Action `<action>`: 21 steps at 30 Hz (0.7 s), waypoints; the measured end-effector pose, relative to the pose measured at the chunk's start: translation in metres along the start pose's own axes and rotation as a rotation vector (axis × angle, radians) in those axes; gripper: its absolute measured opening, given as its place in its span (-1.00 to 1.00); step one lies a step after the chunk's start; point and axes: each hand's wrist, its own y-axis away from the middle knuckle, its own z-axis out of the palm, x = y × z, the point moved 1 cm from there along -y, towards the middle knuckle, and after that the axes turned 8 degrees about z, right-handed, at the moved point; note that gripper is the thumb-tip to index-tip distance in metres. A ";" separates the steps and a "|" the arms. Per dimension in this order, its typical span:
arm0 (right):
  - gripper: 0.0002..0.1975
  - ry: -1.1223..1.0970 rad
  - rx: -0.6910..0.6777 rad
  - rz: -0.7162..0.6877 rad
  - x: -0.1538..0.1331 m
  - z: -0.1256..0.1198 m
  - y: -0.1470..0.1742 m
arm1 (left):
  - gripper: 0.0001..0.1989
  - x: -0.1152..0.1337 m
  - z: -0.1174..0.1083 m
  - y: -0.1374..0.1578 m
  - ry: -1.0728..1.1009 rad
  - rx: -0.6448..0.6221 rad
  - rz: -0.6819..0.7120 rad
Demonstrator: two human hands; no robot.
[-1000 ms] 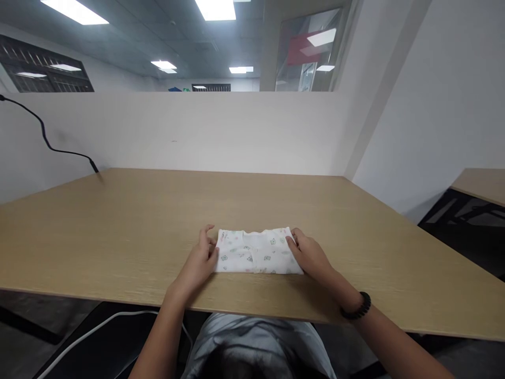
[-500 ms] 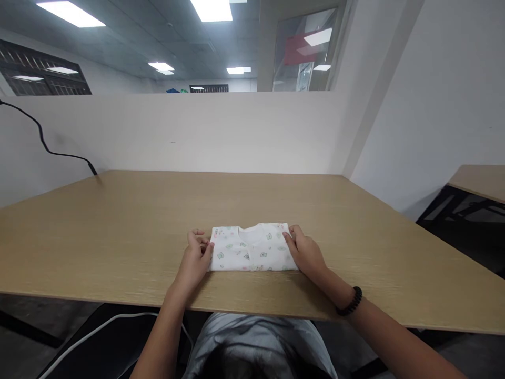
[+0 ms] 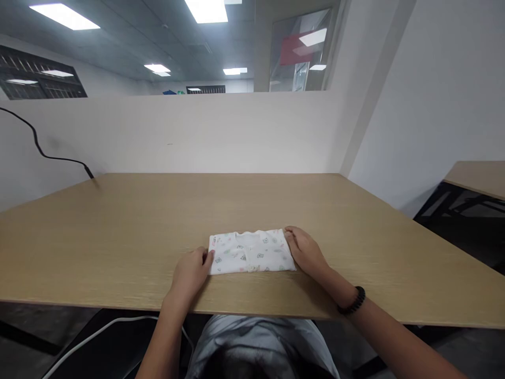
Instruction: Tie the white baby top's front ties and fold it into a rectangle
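A folded white baby shirt point(image 3: 252, 253) with small printed animals and leaves lies flat on the wooden table, its neckline facing away from me. My left hand point(image 3: 191, 272) is closed at the shirt's left edge, thumb on top and the other fingers curled and mostly hidden. At the opposite edge, my right hand point(image 3: 306, 253) has its thumb and fingers drawn together against the shirt's right side. A black coiled band point(image 3: 352, 301) circles my right wrist.
The table point(image 3: 158, 210) meets a low white partition point(image 3: 221, 131) at the back. A black cable point(image 3: 59, 158) hangs down to the far left corner. Another table point(image 3: 479, 176) stands to the right. Below the front edge runs a white cable point(image 3: 98, 337).
My left fingers have curled in at the shirt's left edge, and my right thumb has moved closer to the fingers at the right edge. The shirt stays folded between them.
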 end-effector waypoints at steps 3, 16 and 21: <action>-0.65 0.072 -0.065 -0.070 0.005 0.009 0.000 | -0.63 0.002 -0.002 -0.003 -0.028 -0.034 -0.014; -0.39 0.224 -0.354 -0.134 -0.008 0.009 0.012 | -0.72 -0.007 0.006 0.003 0.449 0.181 0.103; -0.37 0.299 -0.414 -0.076 -0.013 0.004 0.013 | -0.79 -0.010 0.007 0.005 0.361 0.152 0.064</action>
